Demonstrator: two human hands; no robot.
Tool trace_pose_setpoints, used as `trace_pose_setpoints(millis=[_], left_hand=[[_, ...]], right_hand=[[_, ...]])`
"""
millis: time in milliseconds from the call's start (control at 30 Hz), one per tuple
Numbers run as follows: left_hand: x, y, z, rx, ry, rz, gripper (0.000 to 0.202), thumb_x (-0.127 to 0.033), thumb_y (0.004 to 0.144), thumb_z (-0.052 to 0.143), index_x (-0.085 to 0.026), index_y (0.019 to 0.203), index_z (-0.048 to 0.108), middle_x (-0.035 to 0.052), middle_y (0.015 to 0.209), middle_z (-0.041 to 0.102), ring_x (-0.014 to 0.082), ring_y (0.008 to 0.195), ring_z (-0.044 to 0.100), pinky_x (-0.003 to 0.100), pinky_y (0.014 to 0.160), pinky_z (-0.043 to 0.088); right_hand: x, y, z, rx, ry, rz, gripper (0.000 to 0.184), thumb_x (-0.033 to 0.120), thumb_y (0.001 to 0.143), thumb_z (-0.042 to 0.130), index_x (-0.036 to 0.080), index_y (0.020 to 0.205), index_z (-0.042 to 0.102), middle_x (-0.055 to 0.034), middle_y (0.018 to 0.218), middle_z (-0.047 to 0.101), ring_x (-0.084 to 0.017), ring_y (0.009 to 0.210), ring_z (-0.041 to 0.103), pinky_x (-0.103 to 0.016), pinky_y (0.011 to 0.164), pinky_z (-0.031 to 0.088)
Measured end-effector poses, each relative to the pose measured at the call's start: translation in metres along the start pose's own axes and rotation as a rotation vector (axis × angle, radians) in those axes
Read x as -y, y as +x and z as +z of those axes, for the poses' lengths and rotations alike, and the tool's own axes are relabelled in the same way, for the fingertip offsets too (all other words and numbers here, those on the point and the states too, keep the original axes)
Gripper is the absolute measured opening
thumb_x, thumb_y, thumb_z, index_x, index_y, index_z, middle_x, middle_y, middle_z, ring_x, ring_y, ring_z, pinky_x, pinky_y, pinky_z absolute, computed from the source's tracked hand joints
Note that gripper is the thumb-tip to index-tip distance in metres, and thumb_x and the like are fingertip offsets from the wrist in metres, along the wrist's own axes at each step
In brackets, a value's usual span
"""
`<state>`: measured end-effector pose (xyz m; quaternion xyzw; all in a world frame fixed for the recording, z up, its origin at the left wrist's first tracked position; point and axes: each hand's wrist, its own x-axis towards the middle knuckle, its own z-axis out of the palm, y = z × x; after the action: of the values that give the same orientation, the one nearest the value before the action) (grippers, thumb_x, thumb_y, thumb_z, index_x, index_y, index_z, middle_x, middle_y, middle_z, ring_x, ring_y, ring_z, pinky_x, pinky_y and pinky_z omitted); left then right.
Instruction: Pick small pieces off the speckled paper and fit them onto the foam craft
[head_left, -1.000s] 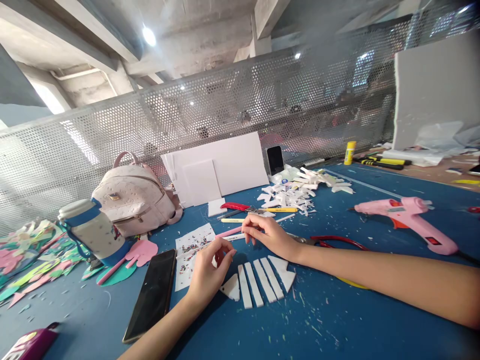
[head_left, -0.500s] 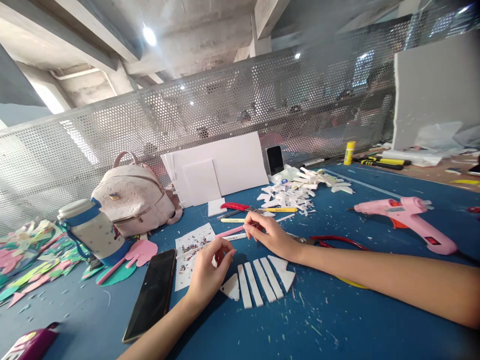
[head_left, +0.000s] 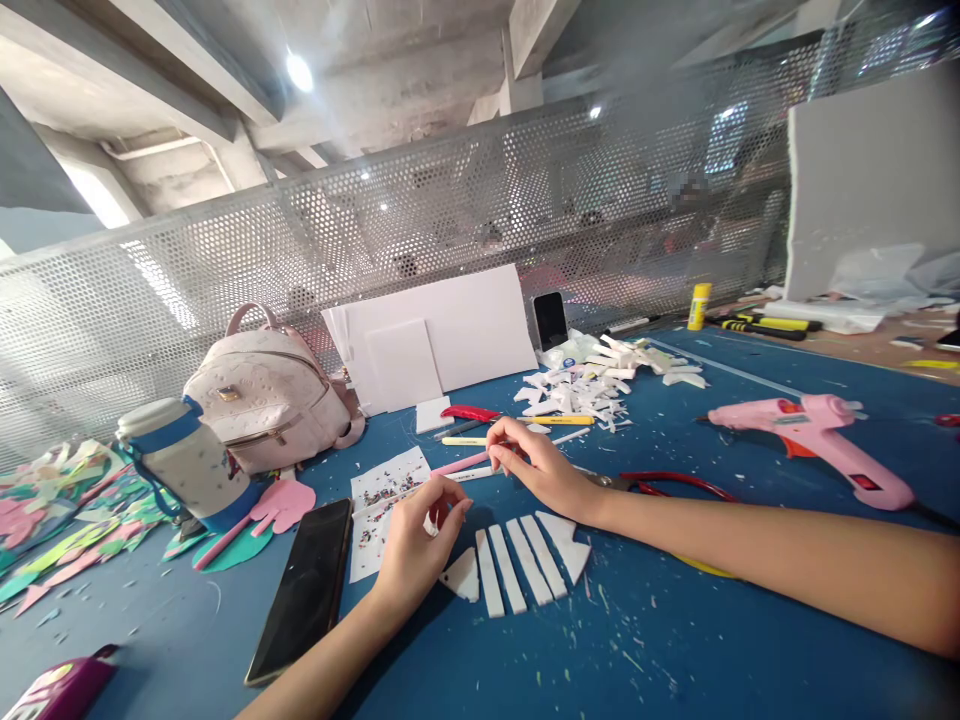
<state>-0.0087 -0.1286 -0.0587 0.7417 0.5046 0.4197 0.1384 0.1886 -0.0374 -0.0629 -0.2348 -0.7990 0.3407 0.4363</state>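
My left hand (head_left: 421, 532) rests on the blue table with its fingers loosely curled and the thumb near the index finger; what it holds, if anything, is hidden. At its right edge lies a row of flat white foam pieces (head_left: 517, 568), several narrow strips between wider cut ends. My right hand (head_left: 541, 474) is bent above the row, its fingers curled together by the end of a pink stick (head_left: 459, 463). Whether they grip that stick cannot be made out. A white pen (head_left: 471, 474) lies just below the stick. Behind my right wrist are red-handled scissors (head_left: 675, 482), partly covered.
A black phone (head_left: 304, 590) and speckled paper (head_left: 390, 490) lie left. Farther back stand a bottle (head_left: 184, 460), a backpack (head_left: 270, 395) and white boards (head_left: 480, 330). White foam scraps (head_left: 592, 385) are heaped behind my right hand. A pink glue gun (head_left: 817, 440) lies right.
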Motion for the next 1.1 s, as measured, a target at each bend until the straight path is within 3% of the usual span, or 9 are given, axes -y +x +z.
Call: trace_pose_setpoints(millis=[267, 400, 500, 600, 800, 1100], left_hand=[[0.002, 0.002, -0.001, -0.036, -0.039, 0.128, 0.009, -0.019, 0.093, 0.052, -0.02, 0.085, 0.058, 0.004, 0.094, 0.064, 0.0156, 0.084, 0.059, 0.026, 0.076, 0.046], [0.0, 0.001, -0.002, -0.076, 0.012, 0.17, 0.009, -0.018, 0.092, 0.054, -0.02, 0.084, 0.059, 0.0044, 0.091, 0.061, 0.0164, 0.083, 0.057, 0.026, 0.072, 0.044], [0.0, 0.0, -0.003, -0.099, 0.036, 0.179, 0.009, -0.018, 0.092, 0.056, -0.02, 0.083, 0.059, 0.0026, 0.083, 0.057, 0.0152, 0.075, 0.053, 0.026, 0.068, 0.043], [0.001, -0.001, -0.003, -0.103, 0.025, 0.2, 0.009, -0.019, 0.091, 0.058, -0.02, 0.083, 0.061, 0.0028, 0.083, 0.057, 0.0154, 0.076, 0.053, 0.026, 0.068, 0.043], [0.003, -0.001, -0.003, -0.076, 0.009, 0.235, 0.008, -0.018, 0.091, 0.06, -0.02, 0.084, 0.063, 0.0035, 0.085, 0.06, 0.016, 0.081, 0.056, 0.027, 0.071, 0.044], [0.002, -0.001, -0.003, -0.073, -0.018, 0.252, 0.005, -0.02, 0.089, 0.063, -0.02, 0.085, 0.066, 0.0045, 0.087, 0.063, 0.0178, 0.085, 0.06, 0.028, 0.073, 0.048]], right_hand=[[-0.001, 0.001, 0.0, -0.01, -0.143, -0.118, 0.018, 0.016, 0.095, 0.047, 0.024, 0.108, 0.058, -0.0035, 0.107, 0.062, -0.018, 0.1, 0.057, -0.031, 0.082, 0.047], [0.006, -0.001, -0.001, 0.119, -0.132, -0.161, 0.019, 0.02, 0.096, 0.05, 0.025, 0.111, 0.062, -0.0042, 0.112, 0.064, -0.018, 0.105, 0.057, -0.031, 0.083, 0.049], [0.009, -0.003, -0.001, 0.234, -0.132, -0.234, 0.018, 0.024, 0.096, 0.056, 0.025, 0.113, 0.063, -0.0043, 0.118, 0.065, -0.019, 0.112, 0.057, -0.038, 0.098, 0.044], [0.007, -0.003, 0.0, 0.297, -0.13, -0.288, 0.018, 0.027, 0.093, 0.061, 0.024, 0.11, 0.065, -0.0036, 0.114, 0.068, -0.02, 0.115, 0.057, -0.042, 0.106, 0.039], [0.004, -0.001, 0.0, 0.326, -0.118, -0.306, 0.007, 0.028, 0.091, 0.065, 0.022, 0.092, 0.068, -0.0018, 0.097, 0.07, -0.019, 0.109, 0.059, -0.039, 0.102, 0.041], [0.002, 0.0, 0.002, 0.352, -0.071, -0.347, 0.012, 0.032, 0.088, 0.069, 0.021, 0.092, 0.07, -0.0028, 0.097, 0.069, -0.018, 0.103, 0.059, -0.037, 0.101, 0.041]])
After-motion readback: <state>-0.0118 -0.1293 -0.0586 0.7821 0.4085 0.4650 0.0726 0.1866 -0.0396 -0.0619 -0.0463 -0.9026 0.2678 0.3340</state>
